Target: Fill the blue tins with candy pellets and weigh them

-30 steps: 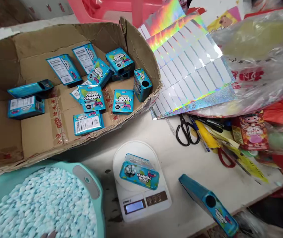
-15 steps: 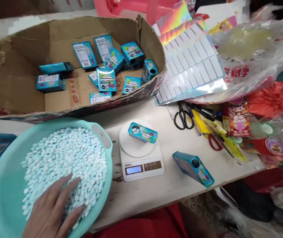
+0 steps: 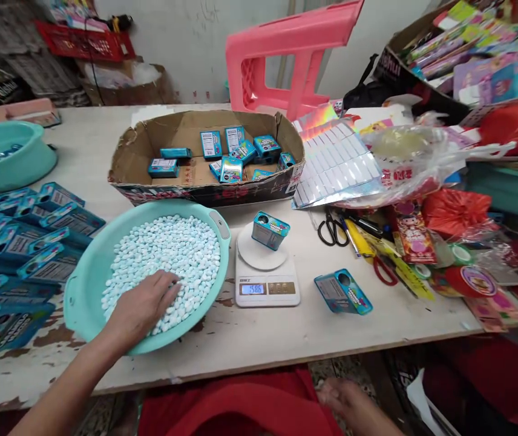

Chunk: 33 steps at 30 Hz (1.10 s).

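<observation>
My left hand [image 3: 147, 306] is down in a turquoise basin [image 3: 81, 290] of small pale blue and white candies [image 3: 168, 248]. Its fingers are curled together into the candies, their tips partly hidden. Right of the basin, a white digital scale [image 3: 267, 290] carries a blue candy tin [image 3: 271, 230], lying tilted, candies showing in its round opening. The scale's display is lit with digits. Another blue tin [image 3: 343, 292], its round hole dark, stands on the table to the right. My right hand [image 3: 343, 396] is low by my lap, below the table edge, fingers loosely curled with nothing visible in them.
Behind the basin a cut-down cardboard box [image 3: 150, 130] holds several blue tins. Many more tins [image 3: 27, 236] stand at left, near another turquoise basin [image 3: 36, 157]. Label sheets [image 3: 338, 160], black scissors [image 3: 331, 229], cutters and bags crowd the right. A pink stool [image 3: 295, 36] rests behind.
The view has pulled back and up, so more of the table shows. My left hand's spread fingers have drawn together in the candies. My right hand has come into view; the scale's display now shows digits.
</observation>
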Motion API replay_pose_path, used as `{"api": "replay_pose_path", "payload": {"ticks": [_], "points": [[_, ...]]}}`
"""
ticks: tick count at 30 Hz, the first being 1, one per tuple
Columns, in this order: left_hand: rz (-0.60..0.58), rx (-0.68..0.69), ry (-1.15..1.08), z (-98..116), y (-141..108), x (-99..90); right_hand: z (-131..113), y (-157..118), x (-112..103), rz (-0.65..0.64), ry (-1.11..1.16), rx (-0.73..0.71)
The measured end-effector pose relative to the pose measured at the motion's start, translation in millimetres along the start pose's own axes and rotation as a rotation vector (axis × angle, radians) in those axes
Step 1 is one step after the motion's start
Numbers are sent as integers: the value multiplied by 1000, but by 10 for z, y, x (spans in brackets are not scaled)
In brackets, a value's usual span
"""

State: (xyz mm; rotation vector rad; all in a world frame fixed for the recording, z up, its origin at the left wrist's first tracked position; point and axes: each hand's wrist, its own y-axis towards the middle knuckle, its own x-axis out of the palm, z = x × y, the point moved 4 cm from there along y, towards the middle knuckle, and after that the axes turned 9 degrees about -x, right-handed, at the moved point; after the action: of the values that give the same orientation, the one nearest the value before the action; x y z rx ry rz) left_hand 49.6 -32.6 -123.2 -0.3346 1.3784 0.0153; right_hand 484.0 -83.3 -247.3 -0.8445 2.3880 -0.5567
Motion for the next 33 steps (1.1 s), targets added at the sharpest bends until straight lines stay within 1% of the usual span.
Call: {"api": "replay_pose_path", "payload": {"ticks": [1, 2, 3, 4, 5, 6, 7, 8, 9, 10, 11, 12, 14, 16, 17, 19, 21, 23, 25, 27, 28, 30, 31, 33], "points": [[21, -17, 15, 7, 8, -1, -158, -62, -44, -79, -9, -70], [48, -23, 24, 14, 12, -5, -342, -97, -111, -95, -31, -123], [84, -21, 27, 21, 11, -15, -551, -94, -179, -84, -51, -182], [127, -15, 25, 26, 4, -31, -777, -49, -243, -40, -59, -255], [177, -7, 17, 31, -8, -54, -1007, 39, -309, 53, -54, -342], [233, -4, 5, 34, -26, -85, -1223, 160, -386, 221, -34, -433], [293, -9, -16, 35, -48, -122, -1409, 301, -465, 441, 0, -510], [346, -19, -49, 36, -71, -162, -1554, 460, -526, 652, 36, -558], [389, -33, -102, 38, -93, -202, -1672, 635, -562, 820, 55, -597], [413, -49, -180, 43, -110, -238, -1770, 829, -575, 914, 57, -626], [416, -72, -286, 48, -121, -266, -1849, 1029, -580, 955, 60, -642], [396, -104, -413, 54, -123, -283, -1911, 1223, -582, 945, 72, -648], [310, -205, -710, 68, -106, -278, -1995, 1518, -601, 904, 127, -659], [215, -329, -1054, 87, -79, -235, -2073, 1652, -634, 884, 148, -682], [169, -376, -1235, 103, -63, -208, -2128, 1659, -649, 881, 133, -704], [81, -421, -1576, 148, -28, -168, -2296, 1586, -654, 863, 58, -771], [29, -432, -1828, 189, 3, -165, -2536, 1434, -620, 831, -29, -870], [25, -447, -1996, 218, 33, -198, -2813, 1257, -550, 813, -97, -1005], [33, -472, -2129, 251, 76, -248, -3083, 1130, -436, 790, -183, -1164], [33, -509, -2241, 290, 136, -293, -3306, 1111, -271, 715, -333, -1304], [25, -525, -2292, 309, 170, -311, -3388, 1144, -180, 661, -420, -1347], [13, -551, -2374, 335, 232, -330, -3491, 1247, -27, 573, -552, -1378], [15, -562, -2403, 338, 255, -334, -3517, 1294, 24, 555, -582, -1377], [36, -568, -2437, 328, 276, -339, -3540, 1340, 80, 562, -589, -1379]]}}
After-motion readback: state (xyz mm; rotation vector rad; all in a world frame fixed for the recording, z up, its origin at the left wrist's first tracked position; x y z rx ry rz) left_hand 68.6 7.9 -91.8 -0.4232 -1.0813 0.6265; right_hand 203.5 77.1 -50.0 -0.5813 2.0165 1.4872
